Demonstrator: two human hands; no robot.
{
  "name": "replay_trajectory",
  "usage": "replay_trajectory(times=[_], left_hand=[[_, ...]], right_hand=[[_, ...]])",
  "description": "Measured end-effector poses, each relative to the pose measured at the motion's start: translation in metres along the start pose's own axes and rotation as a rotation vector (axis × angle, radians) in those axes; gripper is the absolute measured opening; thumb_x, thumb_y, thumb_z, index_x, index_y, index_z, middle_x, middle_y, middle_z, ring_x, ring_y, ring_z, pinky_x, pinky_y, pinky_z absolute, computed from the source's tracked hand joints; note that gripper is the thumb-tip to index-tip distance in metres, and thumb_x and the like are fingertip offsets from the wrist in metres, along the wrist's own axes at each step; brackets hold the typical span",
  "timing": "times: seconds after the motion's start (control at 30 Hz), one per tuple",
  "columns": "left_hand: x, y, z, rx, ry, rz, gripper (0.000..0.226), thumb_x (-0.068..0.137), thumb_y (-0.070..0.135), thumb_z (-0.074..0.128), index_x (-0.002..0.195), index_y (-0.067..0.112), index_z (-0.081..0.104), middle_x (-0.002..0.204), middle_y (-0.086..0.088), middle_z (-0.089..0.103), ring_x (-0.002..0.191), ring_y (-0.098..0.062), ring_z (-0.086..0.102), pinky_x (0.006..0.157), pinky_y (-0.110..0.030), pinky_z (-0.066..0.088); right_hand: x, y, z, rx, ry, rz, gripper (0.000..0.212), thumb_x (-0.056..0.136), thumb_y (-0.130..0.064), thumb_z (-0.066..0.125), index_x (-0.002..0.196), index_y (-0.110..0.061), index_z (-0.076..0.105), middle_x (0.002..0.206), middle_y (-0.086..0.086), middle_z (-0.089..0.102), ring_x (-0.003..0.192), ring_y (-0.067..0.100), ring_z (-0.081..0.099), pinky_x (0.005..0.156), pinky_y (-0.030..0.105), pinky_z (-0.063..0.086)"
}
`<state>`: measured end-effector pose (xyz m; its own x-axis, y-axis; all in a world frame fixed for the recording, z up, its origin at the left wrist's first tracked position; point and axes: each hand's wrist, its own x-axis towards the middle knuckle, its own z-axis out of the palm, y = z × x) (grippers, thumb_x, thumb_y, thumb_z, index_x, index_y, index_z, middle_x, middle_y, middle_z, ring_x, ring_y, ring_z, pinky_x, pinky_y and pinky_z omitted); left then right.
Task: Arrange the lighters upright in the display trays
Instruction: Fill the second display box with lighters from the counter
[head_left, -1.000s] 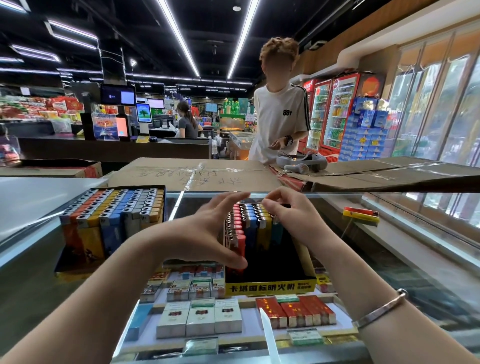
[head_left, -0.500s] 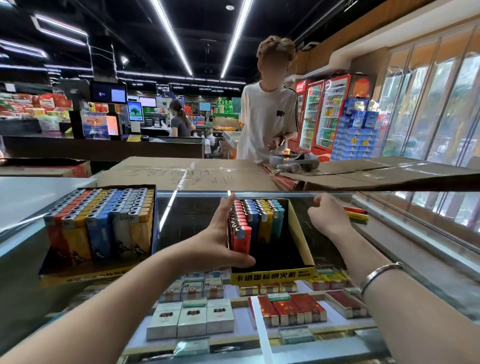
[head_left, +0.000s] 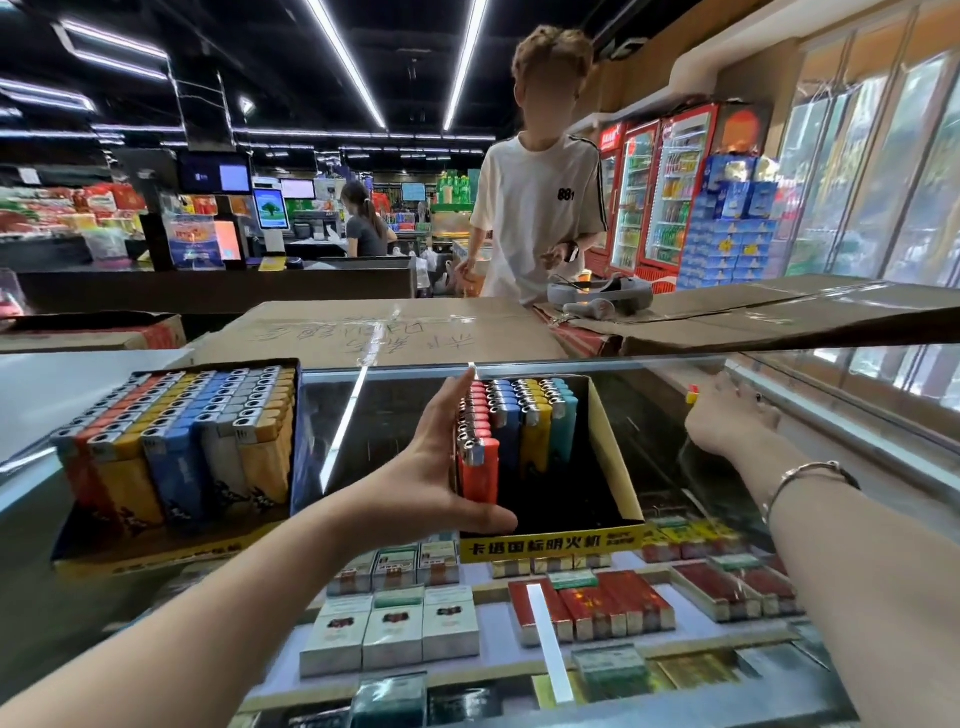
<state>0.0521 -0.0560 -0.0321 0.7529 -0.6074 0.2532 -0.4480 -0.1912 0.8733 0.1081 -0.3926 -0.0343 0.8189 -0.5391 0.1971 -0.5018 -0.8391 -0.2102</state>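
A yellow-fronted display tray (head_left: 613, 467) stands on the glass counter, partly filled with upright lighters (head_left: 511, 431) in red, blue, yellow and teal at its back left. My left hand (head_left: 436, 467) rests flat against the tray's left side, thumb across the front corner by the red lighter. My right hand (head_left: 727, 415) is out at the right over the counter, fingers on a loose yellow and red lighter (head_left: 691, 396); how they hold it is hidden. A second, full tray (head_left: 176, 447) of upright lighters stands at the left.
Cigarette packs (head_left: 395, 629) lie under the glass counter (head_left: 363, 415). Flattened cardboard (head_left: 374, 338) covers the counter's far side. A person in a white T-shirt (head_left: 540, 208) stands behind it, next to a grey scanner (head_left: 597, 296). Drink fridges line the right.
My right hand left the lighters in the tray and travelled right to the loose lighter on the counter. My left hand stayed against the tray's left side.
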Motion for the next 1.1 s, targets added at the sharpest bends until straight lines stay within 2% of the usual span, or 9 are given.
replay_trajectory(times=[0.07,0.13,0.23,0.33,0.6,0.7,0.8,0.97,1.1], left_hand=[[0.001,-0.002,-0.001,-0.043,-0.010,0.019,0.120,0.059,0.018,0.086,0.129,0.070,0.003,0.123,0.041,0.017,0.114,0.009,0.038,0.082,-0.013,0.048],[0.001,-0.003,-0.001,-0.071,-0.010,0.017,0.119,0.053,0.024,0.087,0.127,0.072,0.007,0.122,0.037,0.021,0.112,0.003,0.043,0.078,-0.016,0.050],[0.001,-0.003,-0.001,-0.087,-0.007,0.008,0.116,0.046,0.033,0.086,0.122,0.076,0.009,0.124,0.031,0.026,0.112,-0.005,0.048,0.080,-0.021,0.052],[0.001,-0.003,-0.001,-0.088,-0.003,-0.001,0.116,0.044,0.035,0.087,0.121,0.077,0.011,0.123,0.031,0.028,0.109,-0.005,0.053,0.079,-0.021,0.052],[0.001,-0.002,-0.002,-0.092,0.001,-0.018,0.113,0.044,0.035,0.087,0.121,0.075,0.016,0.124,0.029,0.034,0.106,-0.007,0.058,0.080,-0.025,0.053],[0.001,-0.001,-0.002,-0.094,-0.012,-0.023,0.111,0.046,0.032,0.086,0.123,0.073,0.016,0.124,0.027,0.035,0.103,-0.005,0.060,0.078,-0.024,0.054],[0.001,0.000,-0.003,-0.095,-0.021,-0.031,0.112,0.046,0.030,0.086,0.124,0.072,0.017,0.131,0.020,0.030,0.109,-0.012,0.056,0.077,-0.023,0.054],[0.001,0.005,-0.003,-0.031,-0.029,-0.051,0.120,0.043,0.035,0.087,0.122,0.074,0.005,0.136,0.014,0.021,0.117,-0.014,0.044,0.079,-0.017,0.051],[0.002,0.009,-0.004,0.040,-0.026,-0.057,0.112,0.042,0.037,0.086,0.119,0.073,0.013,0.141,0.008,0.018,0.123,-0.021,0.041,0.089,-0.024,0.050]], right_hand=[[0.008,-0.003,0.002,-0.007,-0.031,-0.023,0.059,0.092,-0.010,0.038,0.147,-0.014,0.020,0.157,0.008,0.012,0.143,0.030,0.008,0.112,0.057,0.009],[0.014,-0.004,0.001,0.012,-0.042,-0.014,0.054,0.092,-0.011,0.036,0.145,-0.011,0.025,0.155,0.010,0.018,0.143,0.030,0.012,0.112,0.056,0.009],[0.019,-0.002,-0.002,0.021,-0.001,0.002,0.040,0.093,-0.017,0.039,0.131,-0.006,0.046,0.138,0.017,0.044,0.130,0.034,0.036,0.109,0.048,0.025],[0.020,0.002,-0.005,0.013,0.030,0.002,0.035,0.096,-0.025,0.044,0.122,-0.005,0.055,0.122,0.017,0.055,0.112,0.034,0.051,0.090,0.038,0.042],[0.009,-0.001,-0.015,-0.106,0.050,-0.052,0.030,0.091,-0.022,0.052,0.115,-0.006,0.055,0.110,0.016,0.055,0.105,0.033,0.051,0.090,0.042,0.044],[0.000,-0.005,-0.018,-0.018,0.015,-0.087,0.023,0.090,-0.021,0.054,0.109,-0.009,0.055,0.091,0.011,0.056,0.090,0.028,0.056,0.078,0.039,0.049],[-0.007,-0.010,-0.023,-0.007,0.060,-0.084,0.021,0.090,-0.021,0.054,0.109,-0.012,0.050,0.083,0.007,0.052,0.084,0.026,0.053,0.067,0.035,0.040],[-0.017,-0.030,-0.047,0.420,0.360,-0.159,0.033,0.094,-0.020,0.051,0.124,-0.007,0.043,0.102,0.014,0.057,0.097,0.033,0.056,0.071,0.037,0.038],[-0.046,-0.065,-0.079,0.848,0.282,-0.316,0.024,0.095,-0.030,0.049,0.109,-0.010,0.048,0.089,0.006,0.054,0.079,0.022,0.057,0.067,0.035,0.043]])
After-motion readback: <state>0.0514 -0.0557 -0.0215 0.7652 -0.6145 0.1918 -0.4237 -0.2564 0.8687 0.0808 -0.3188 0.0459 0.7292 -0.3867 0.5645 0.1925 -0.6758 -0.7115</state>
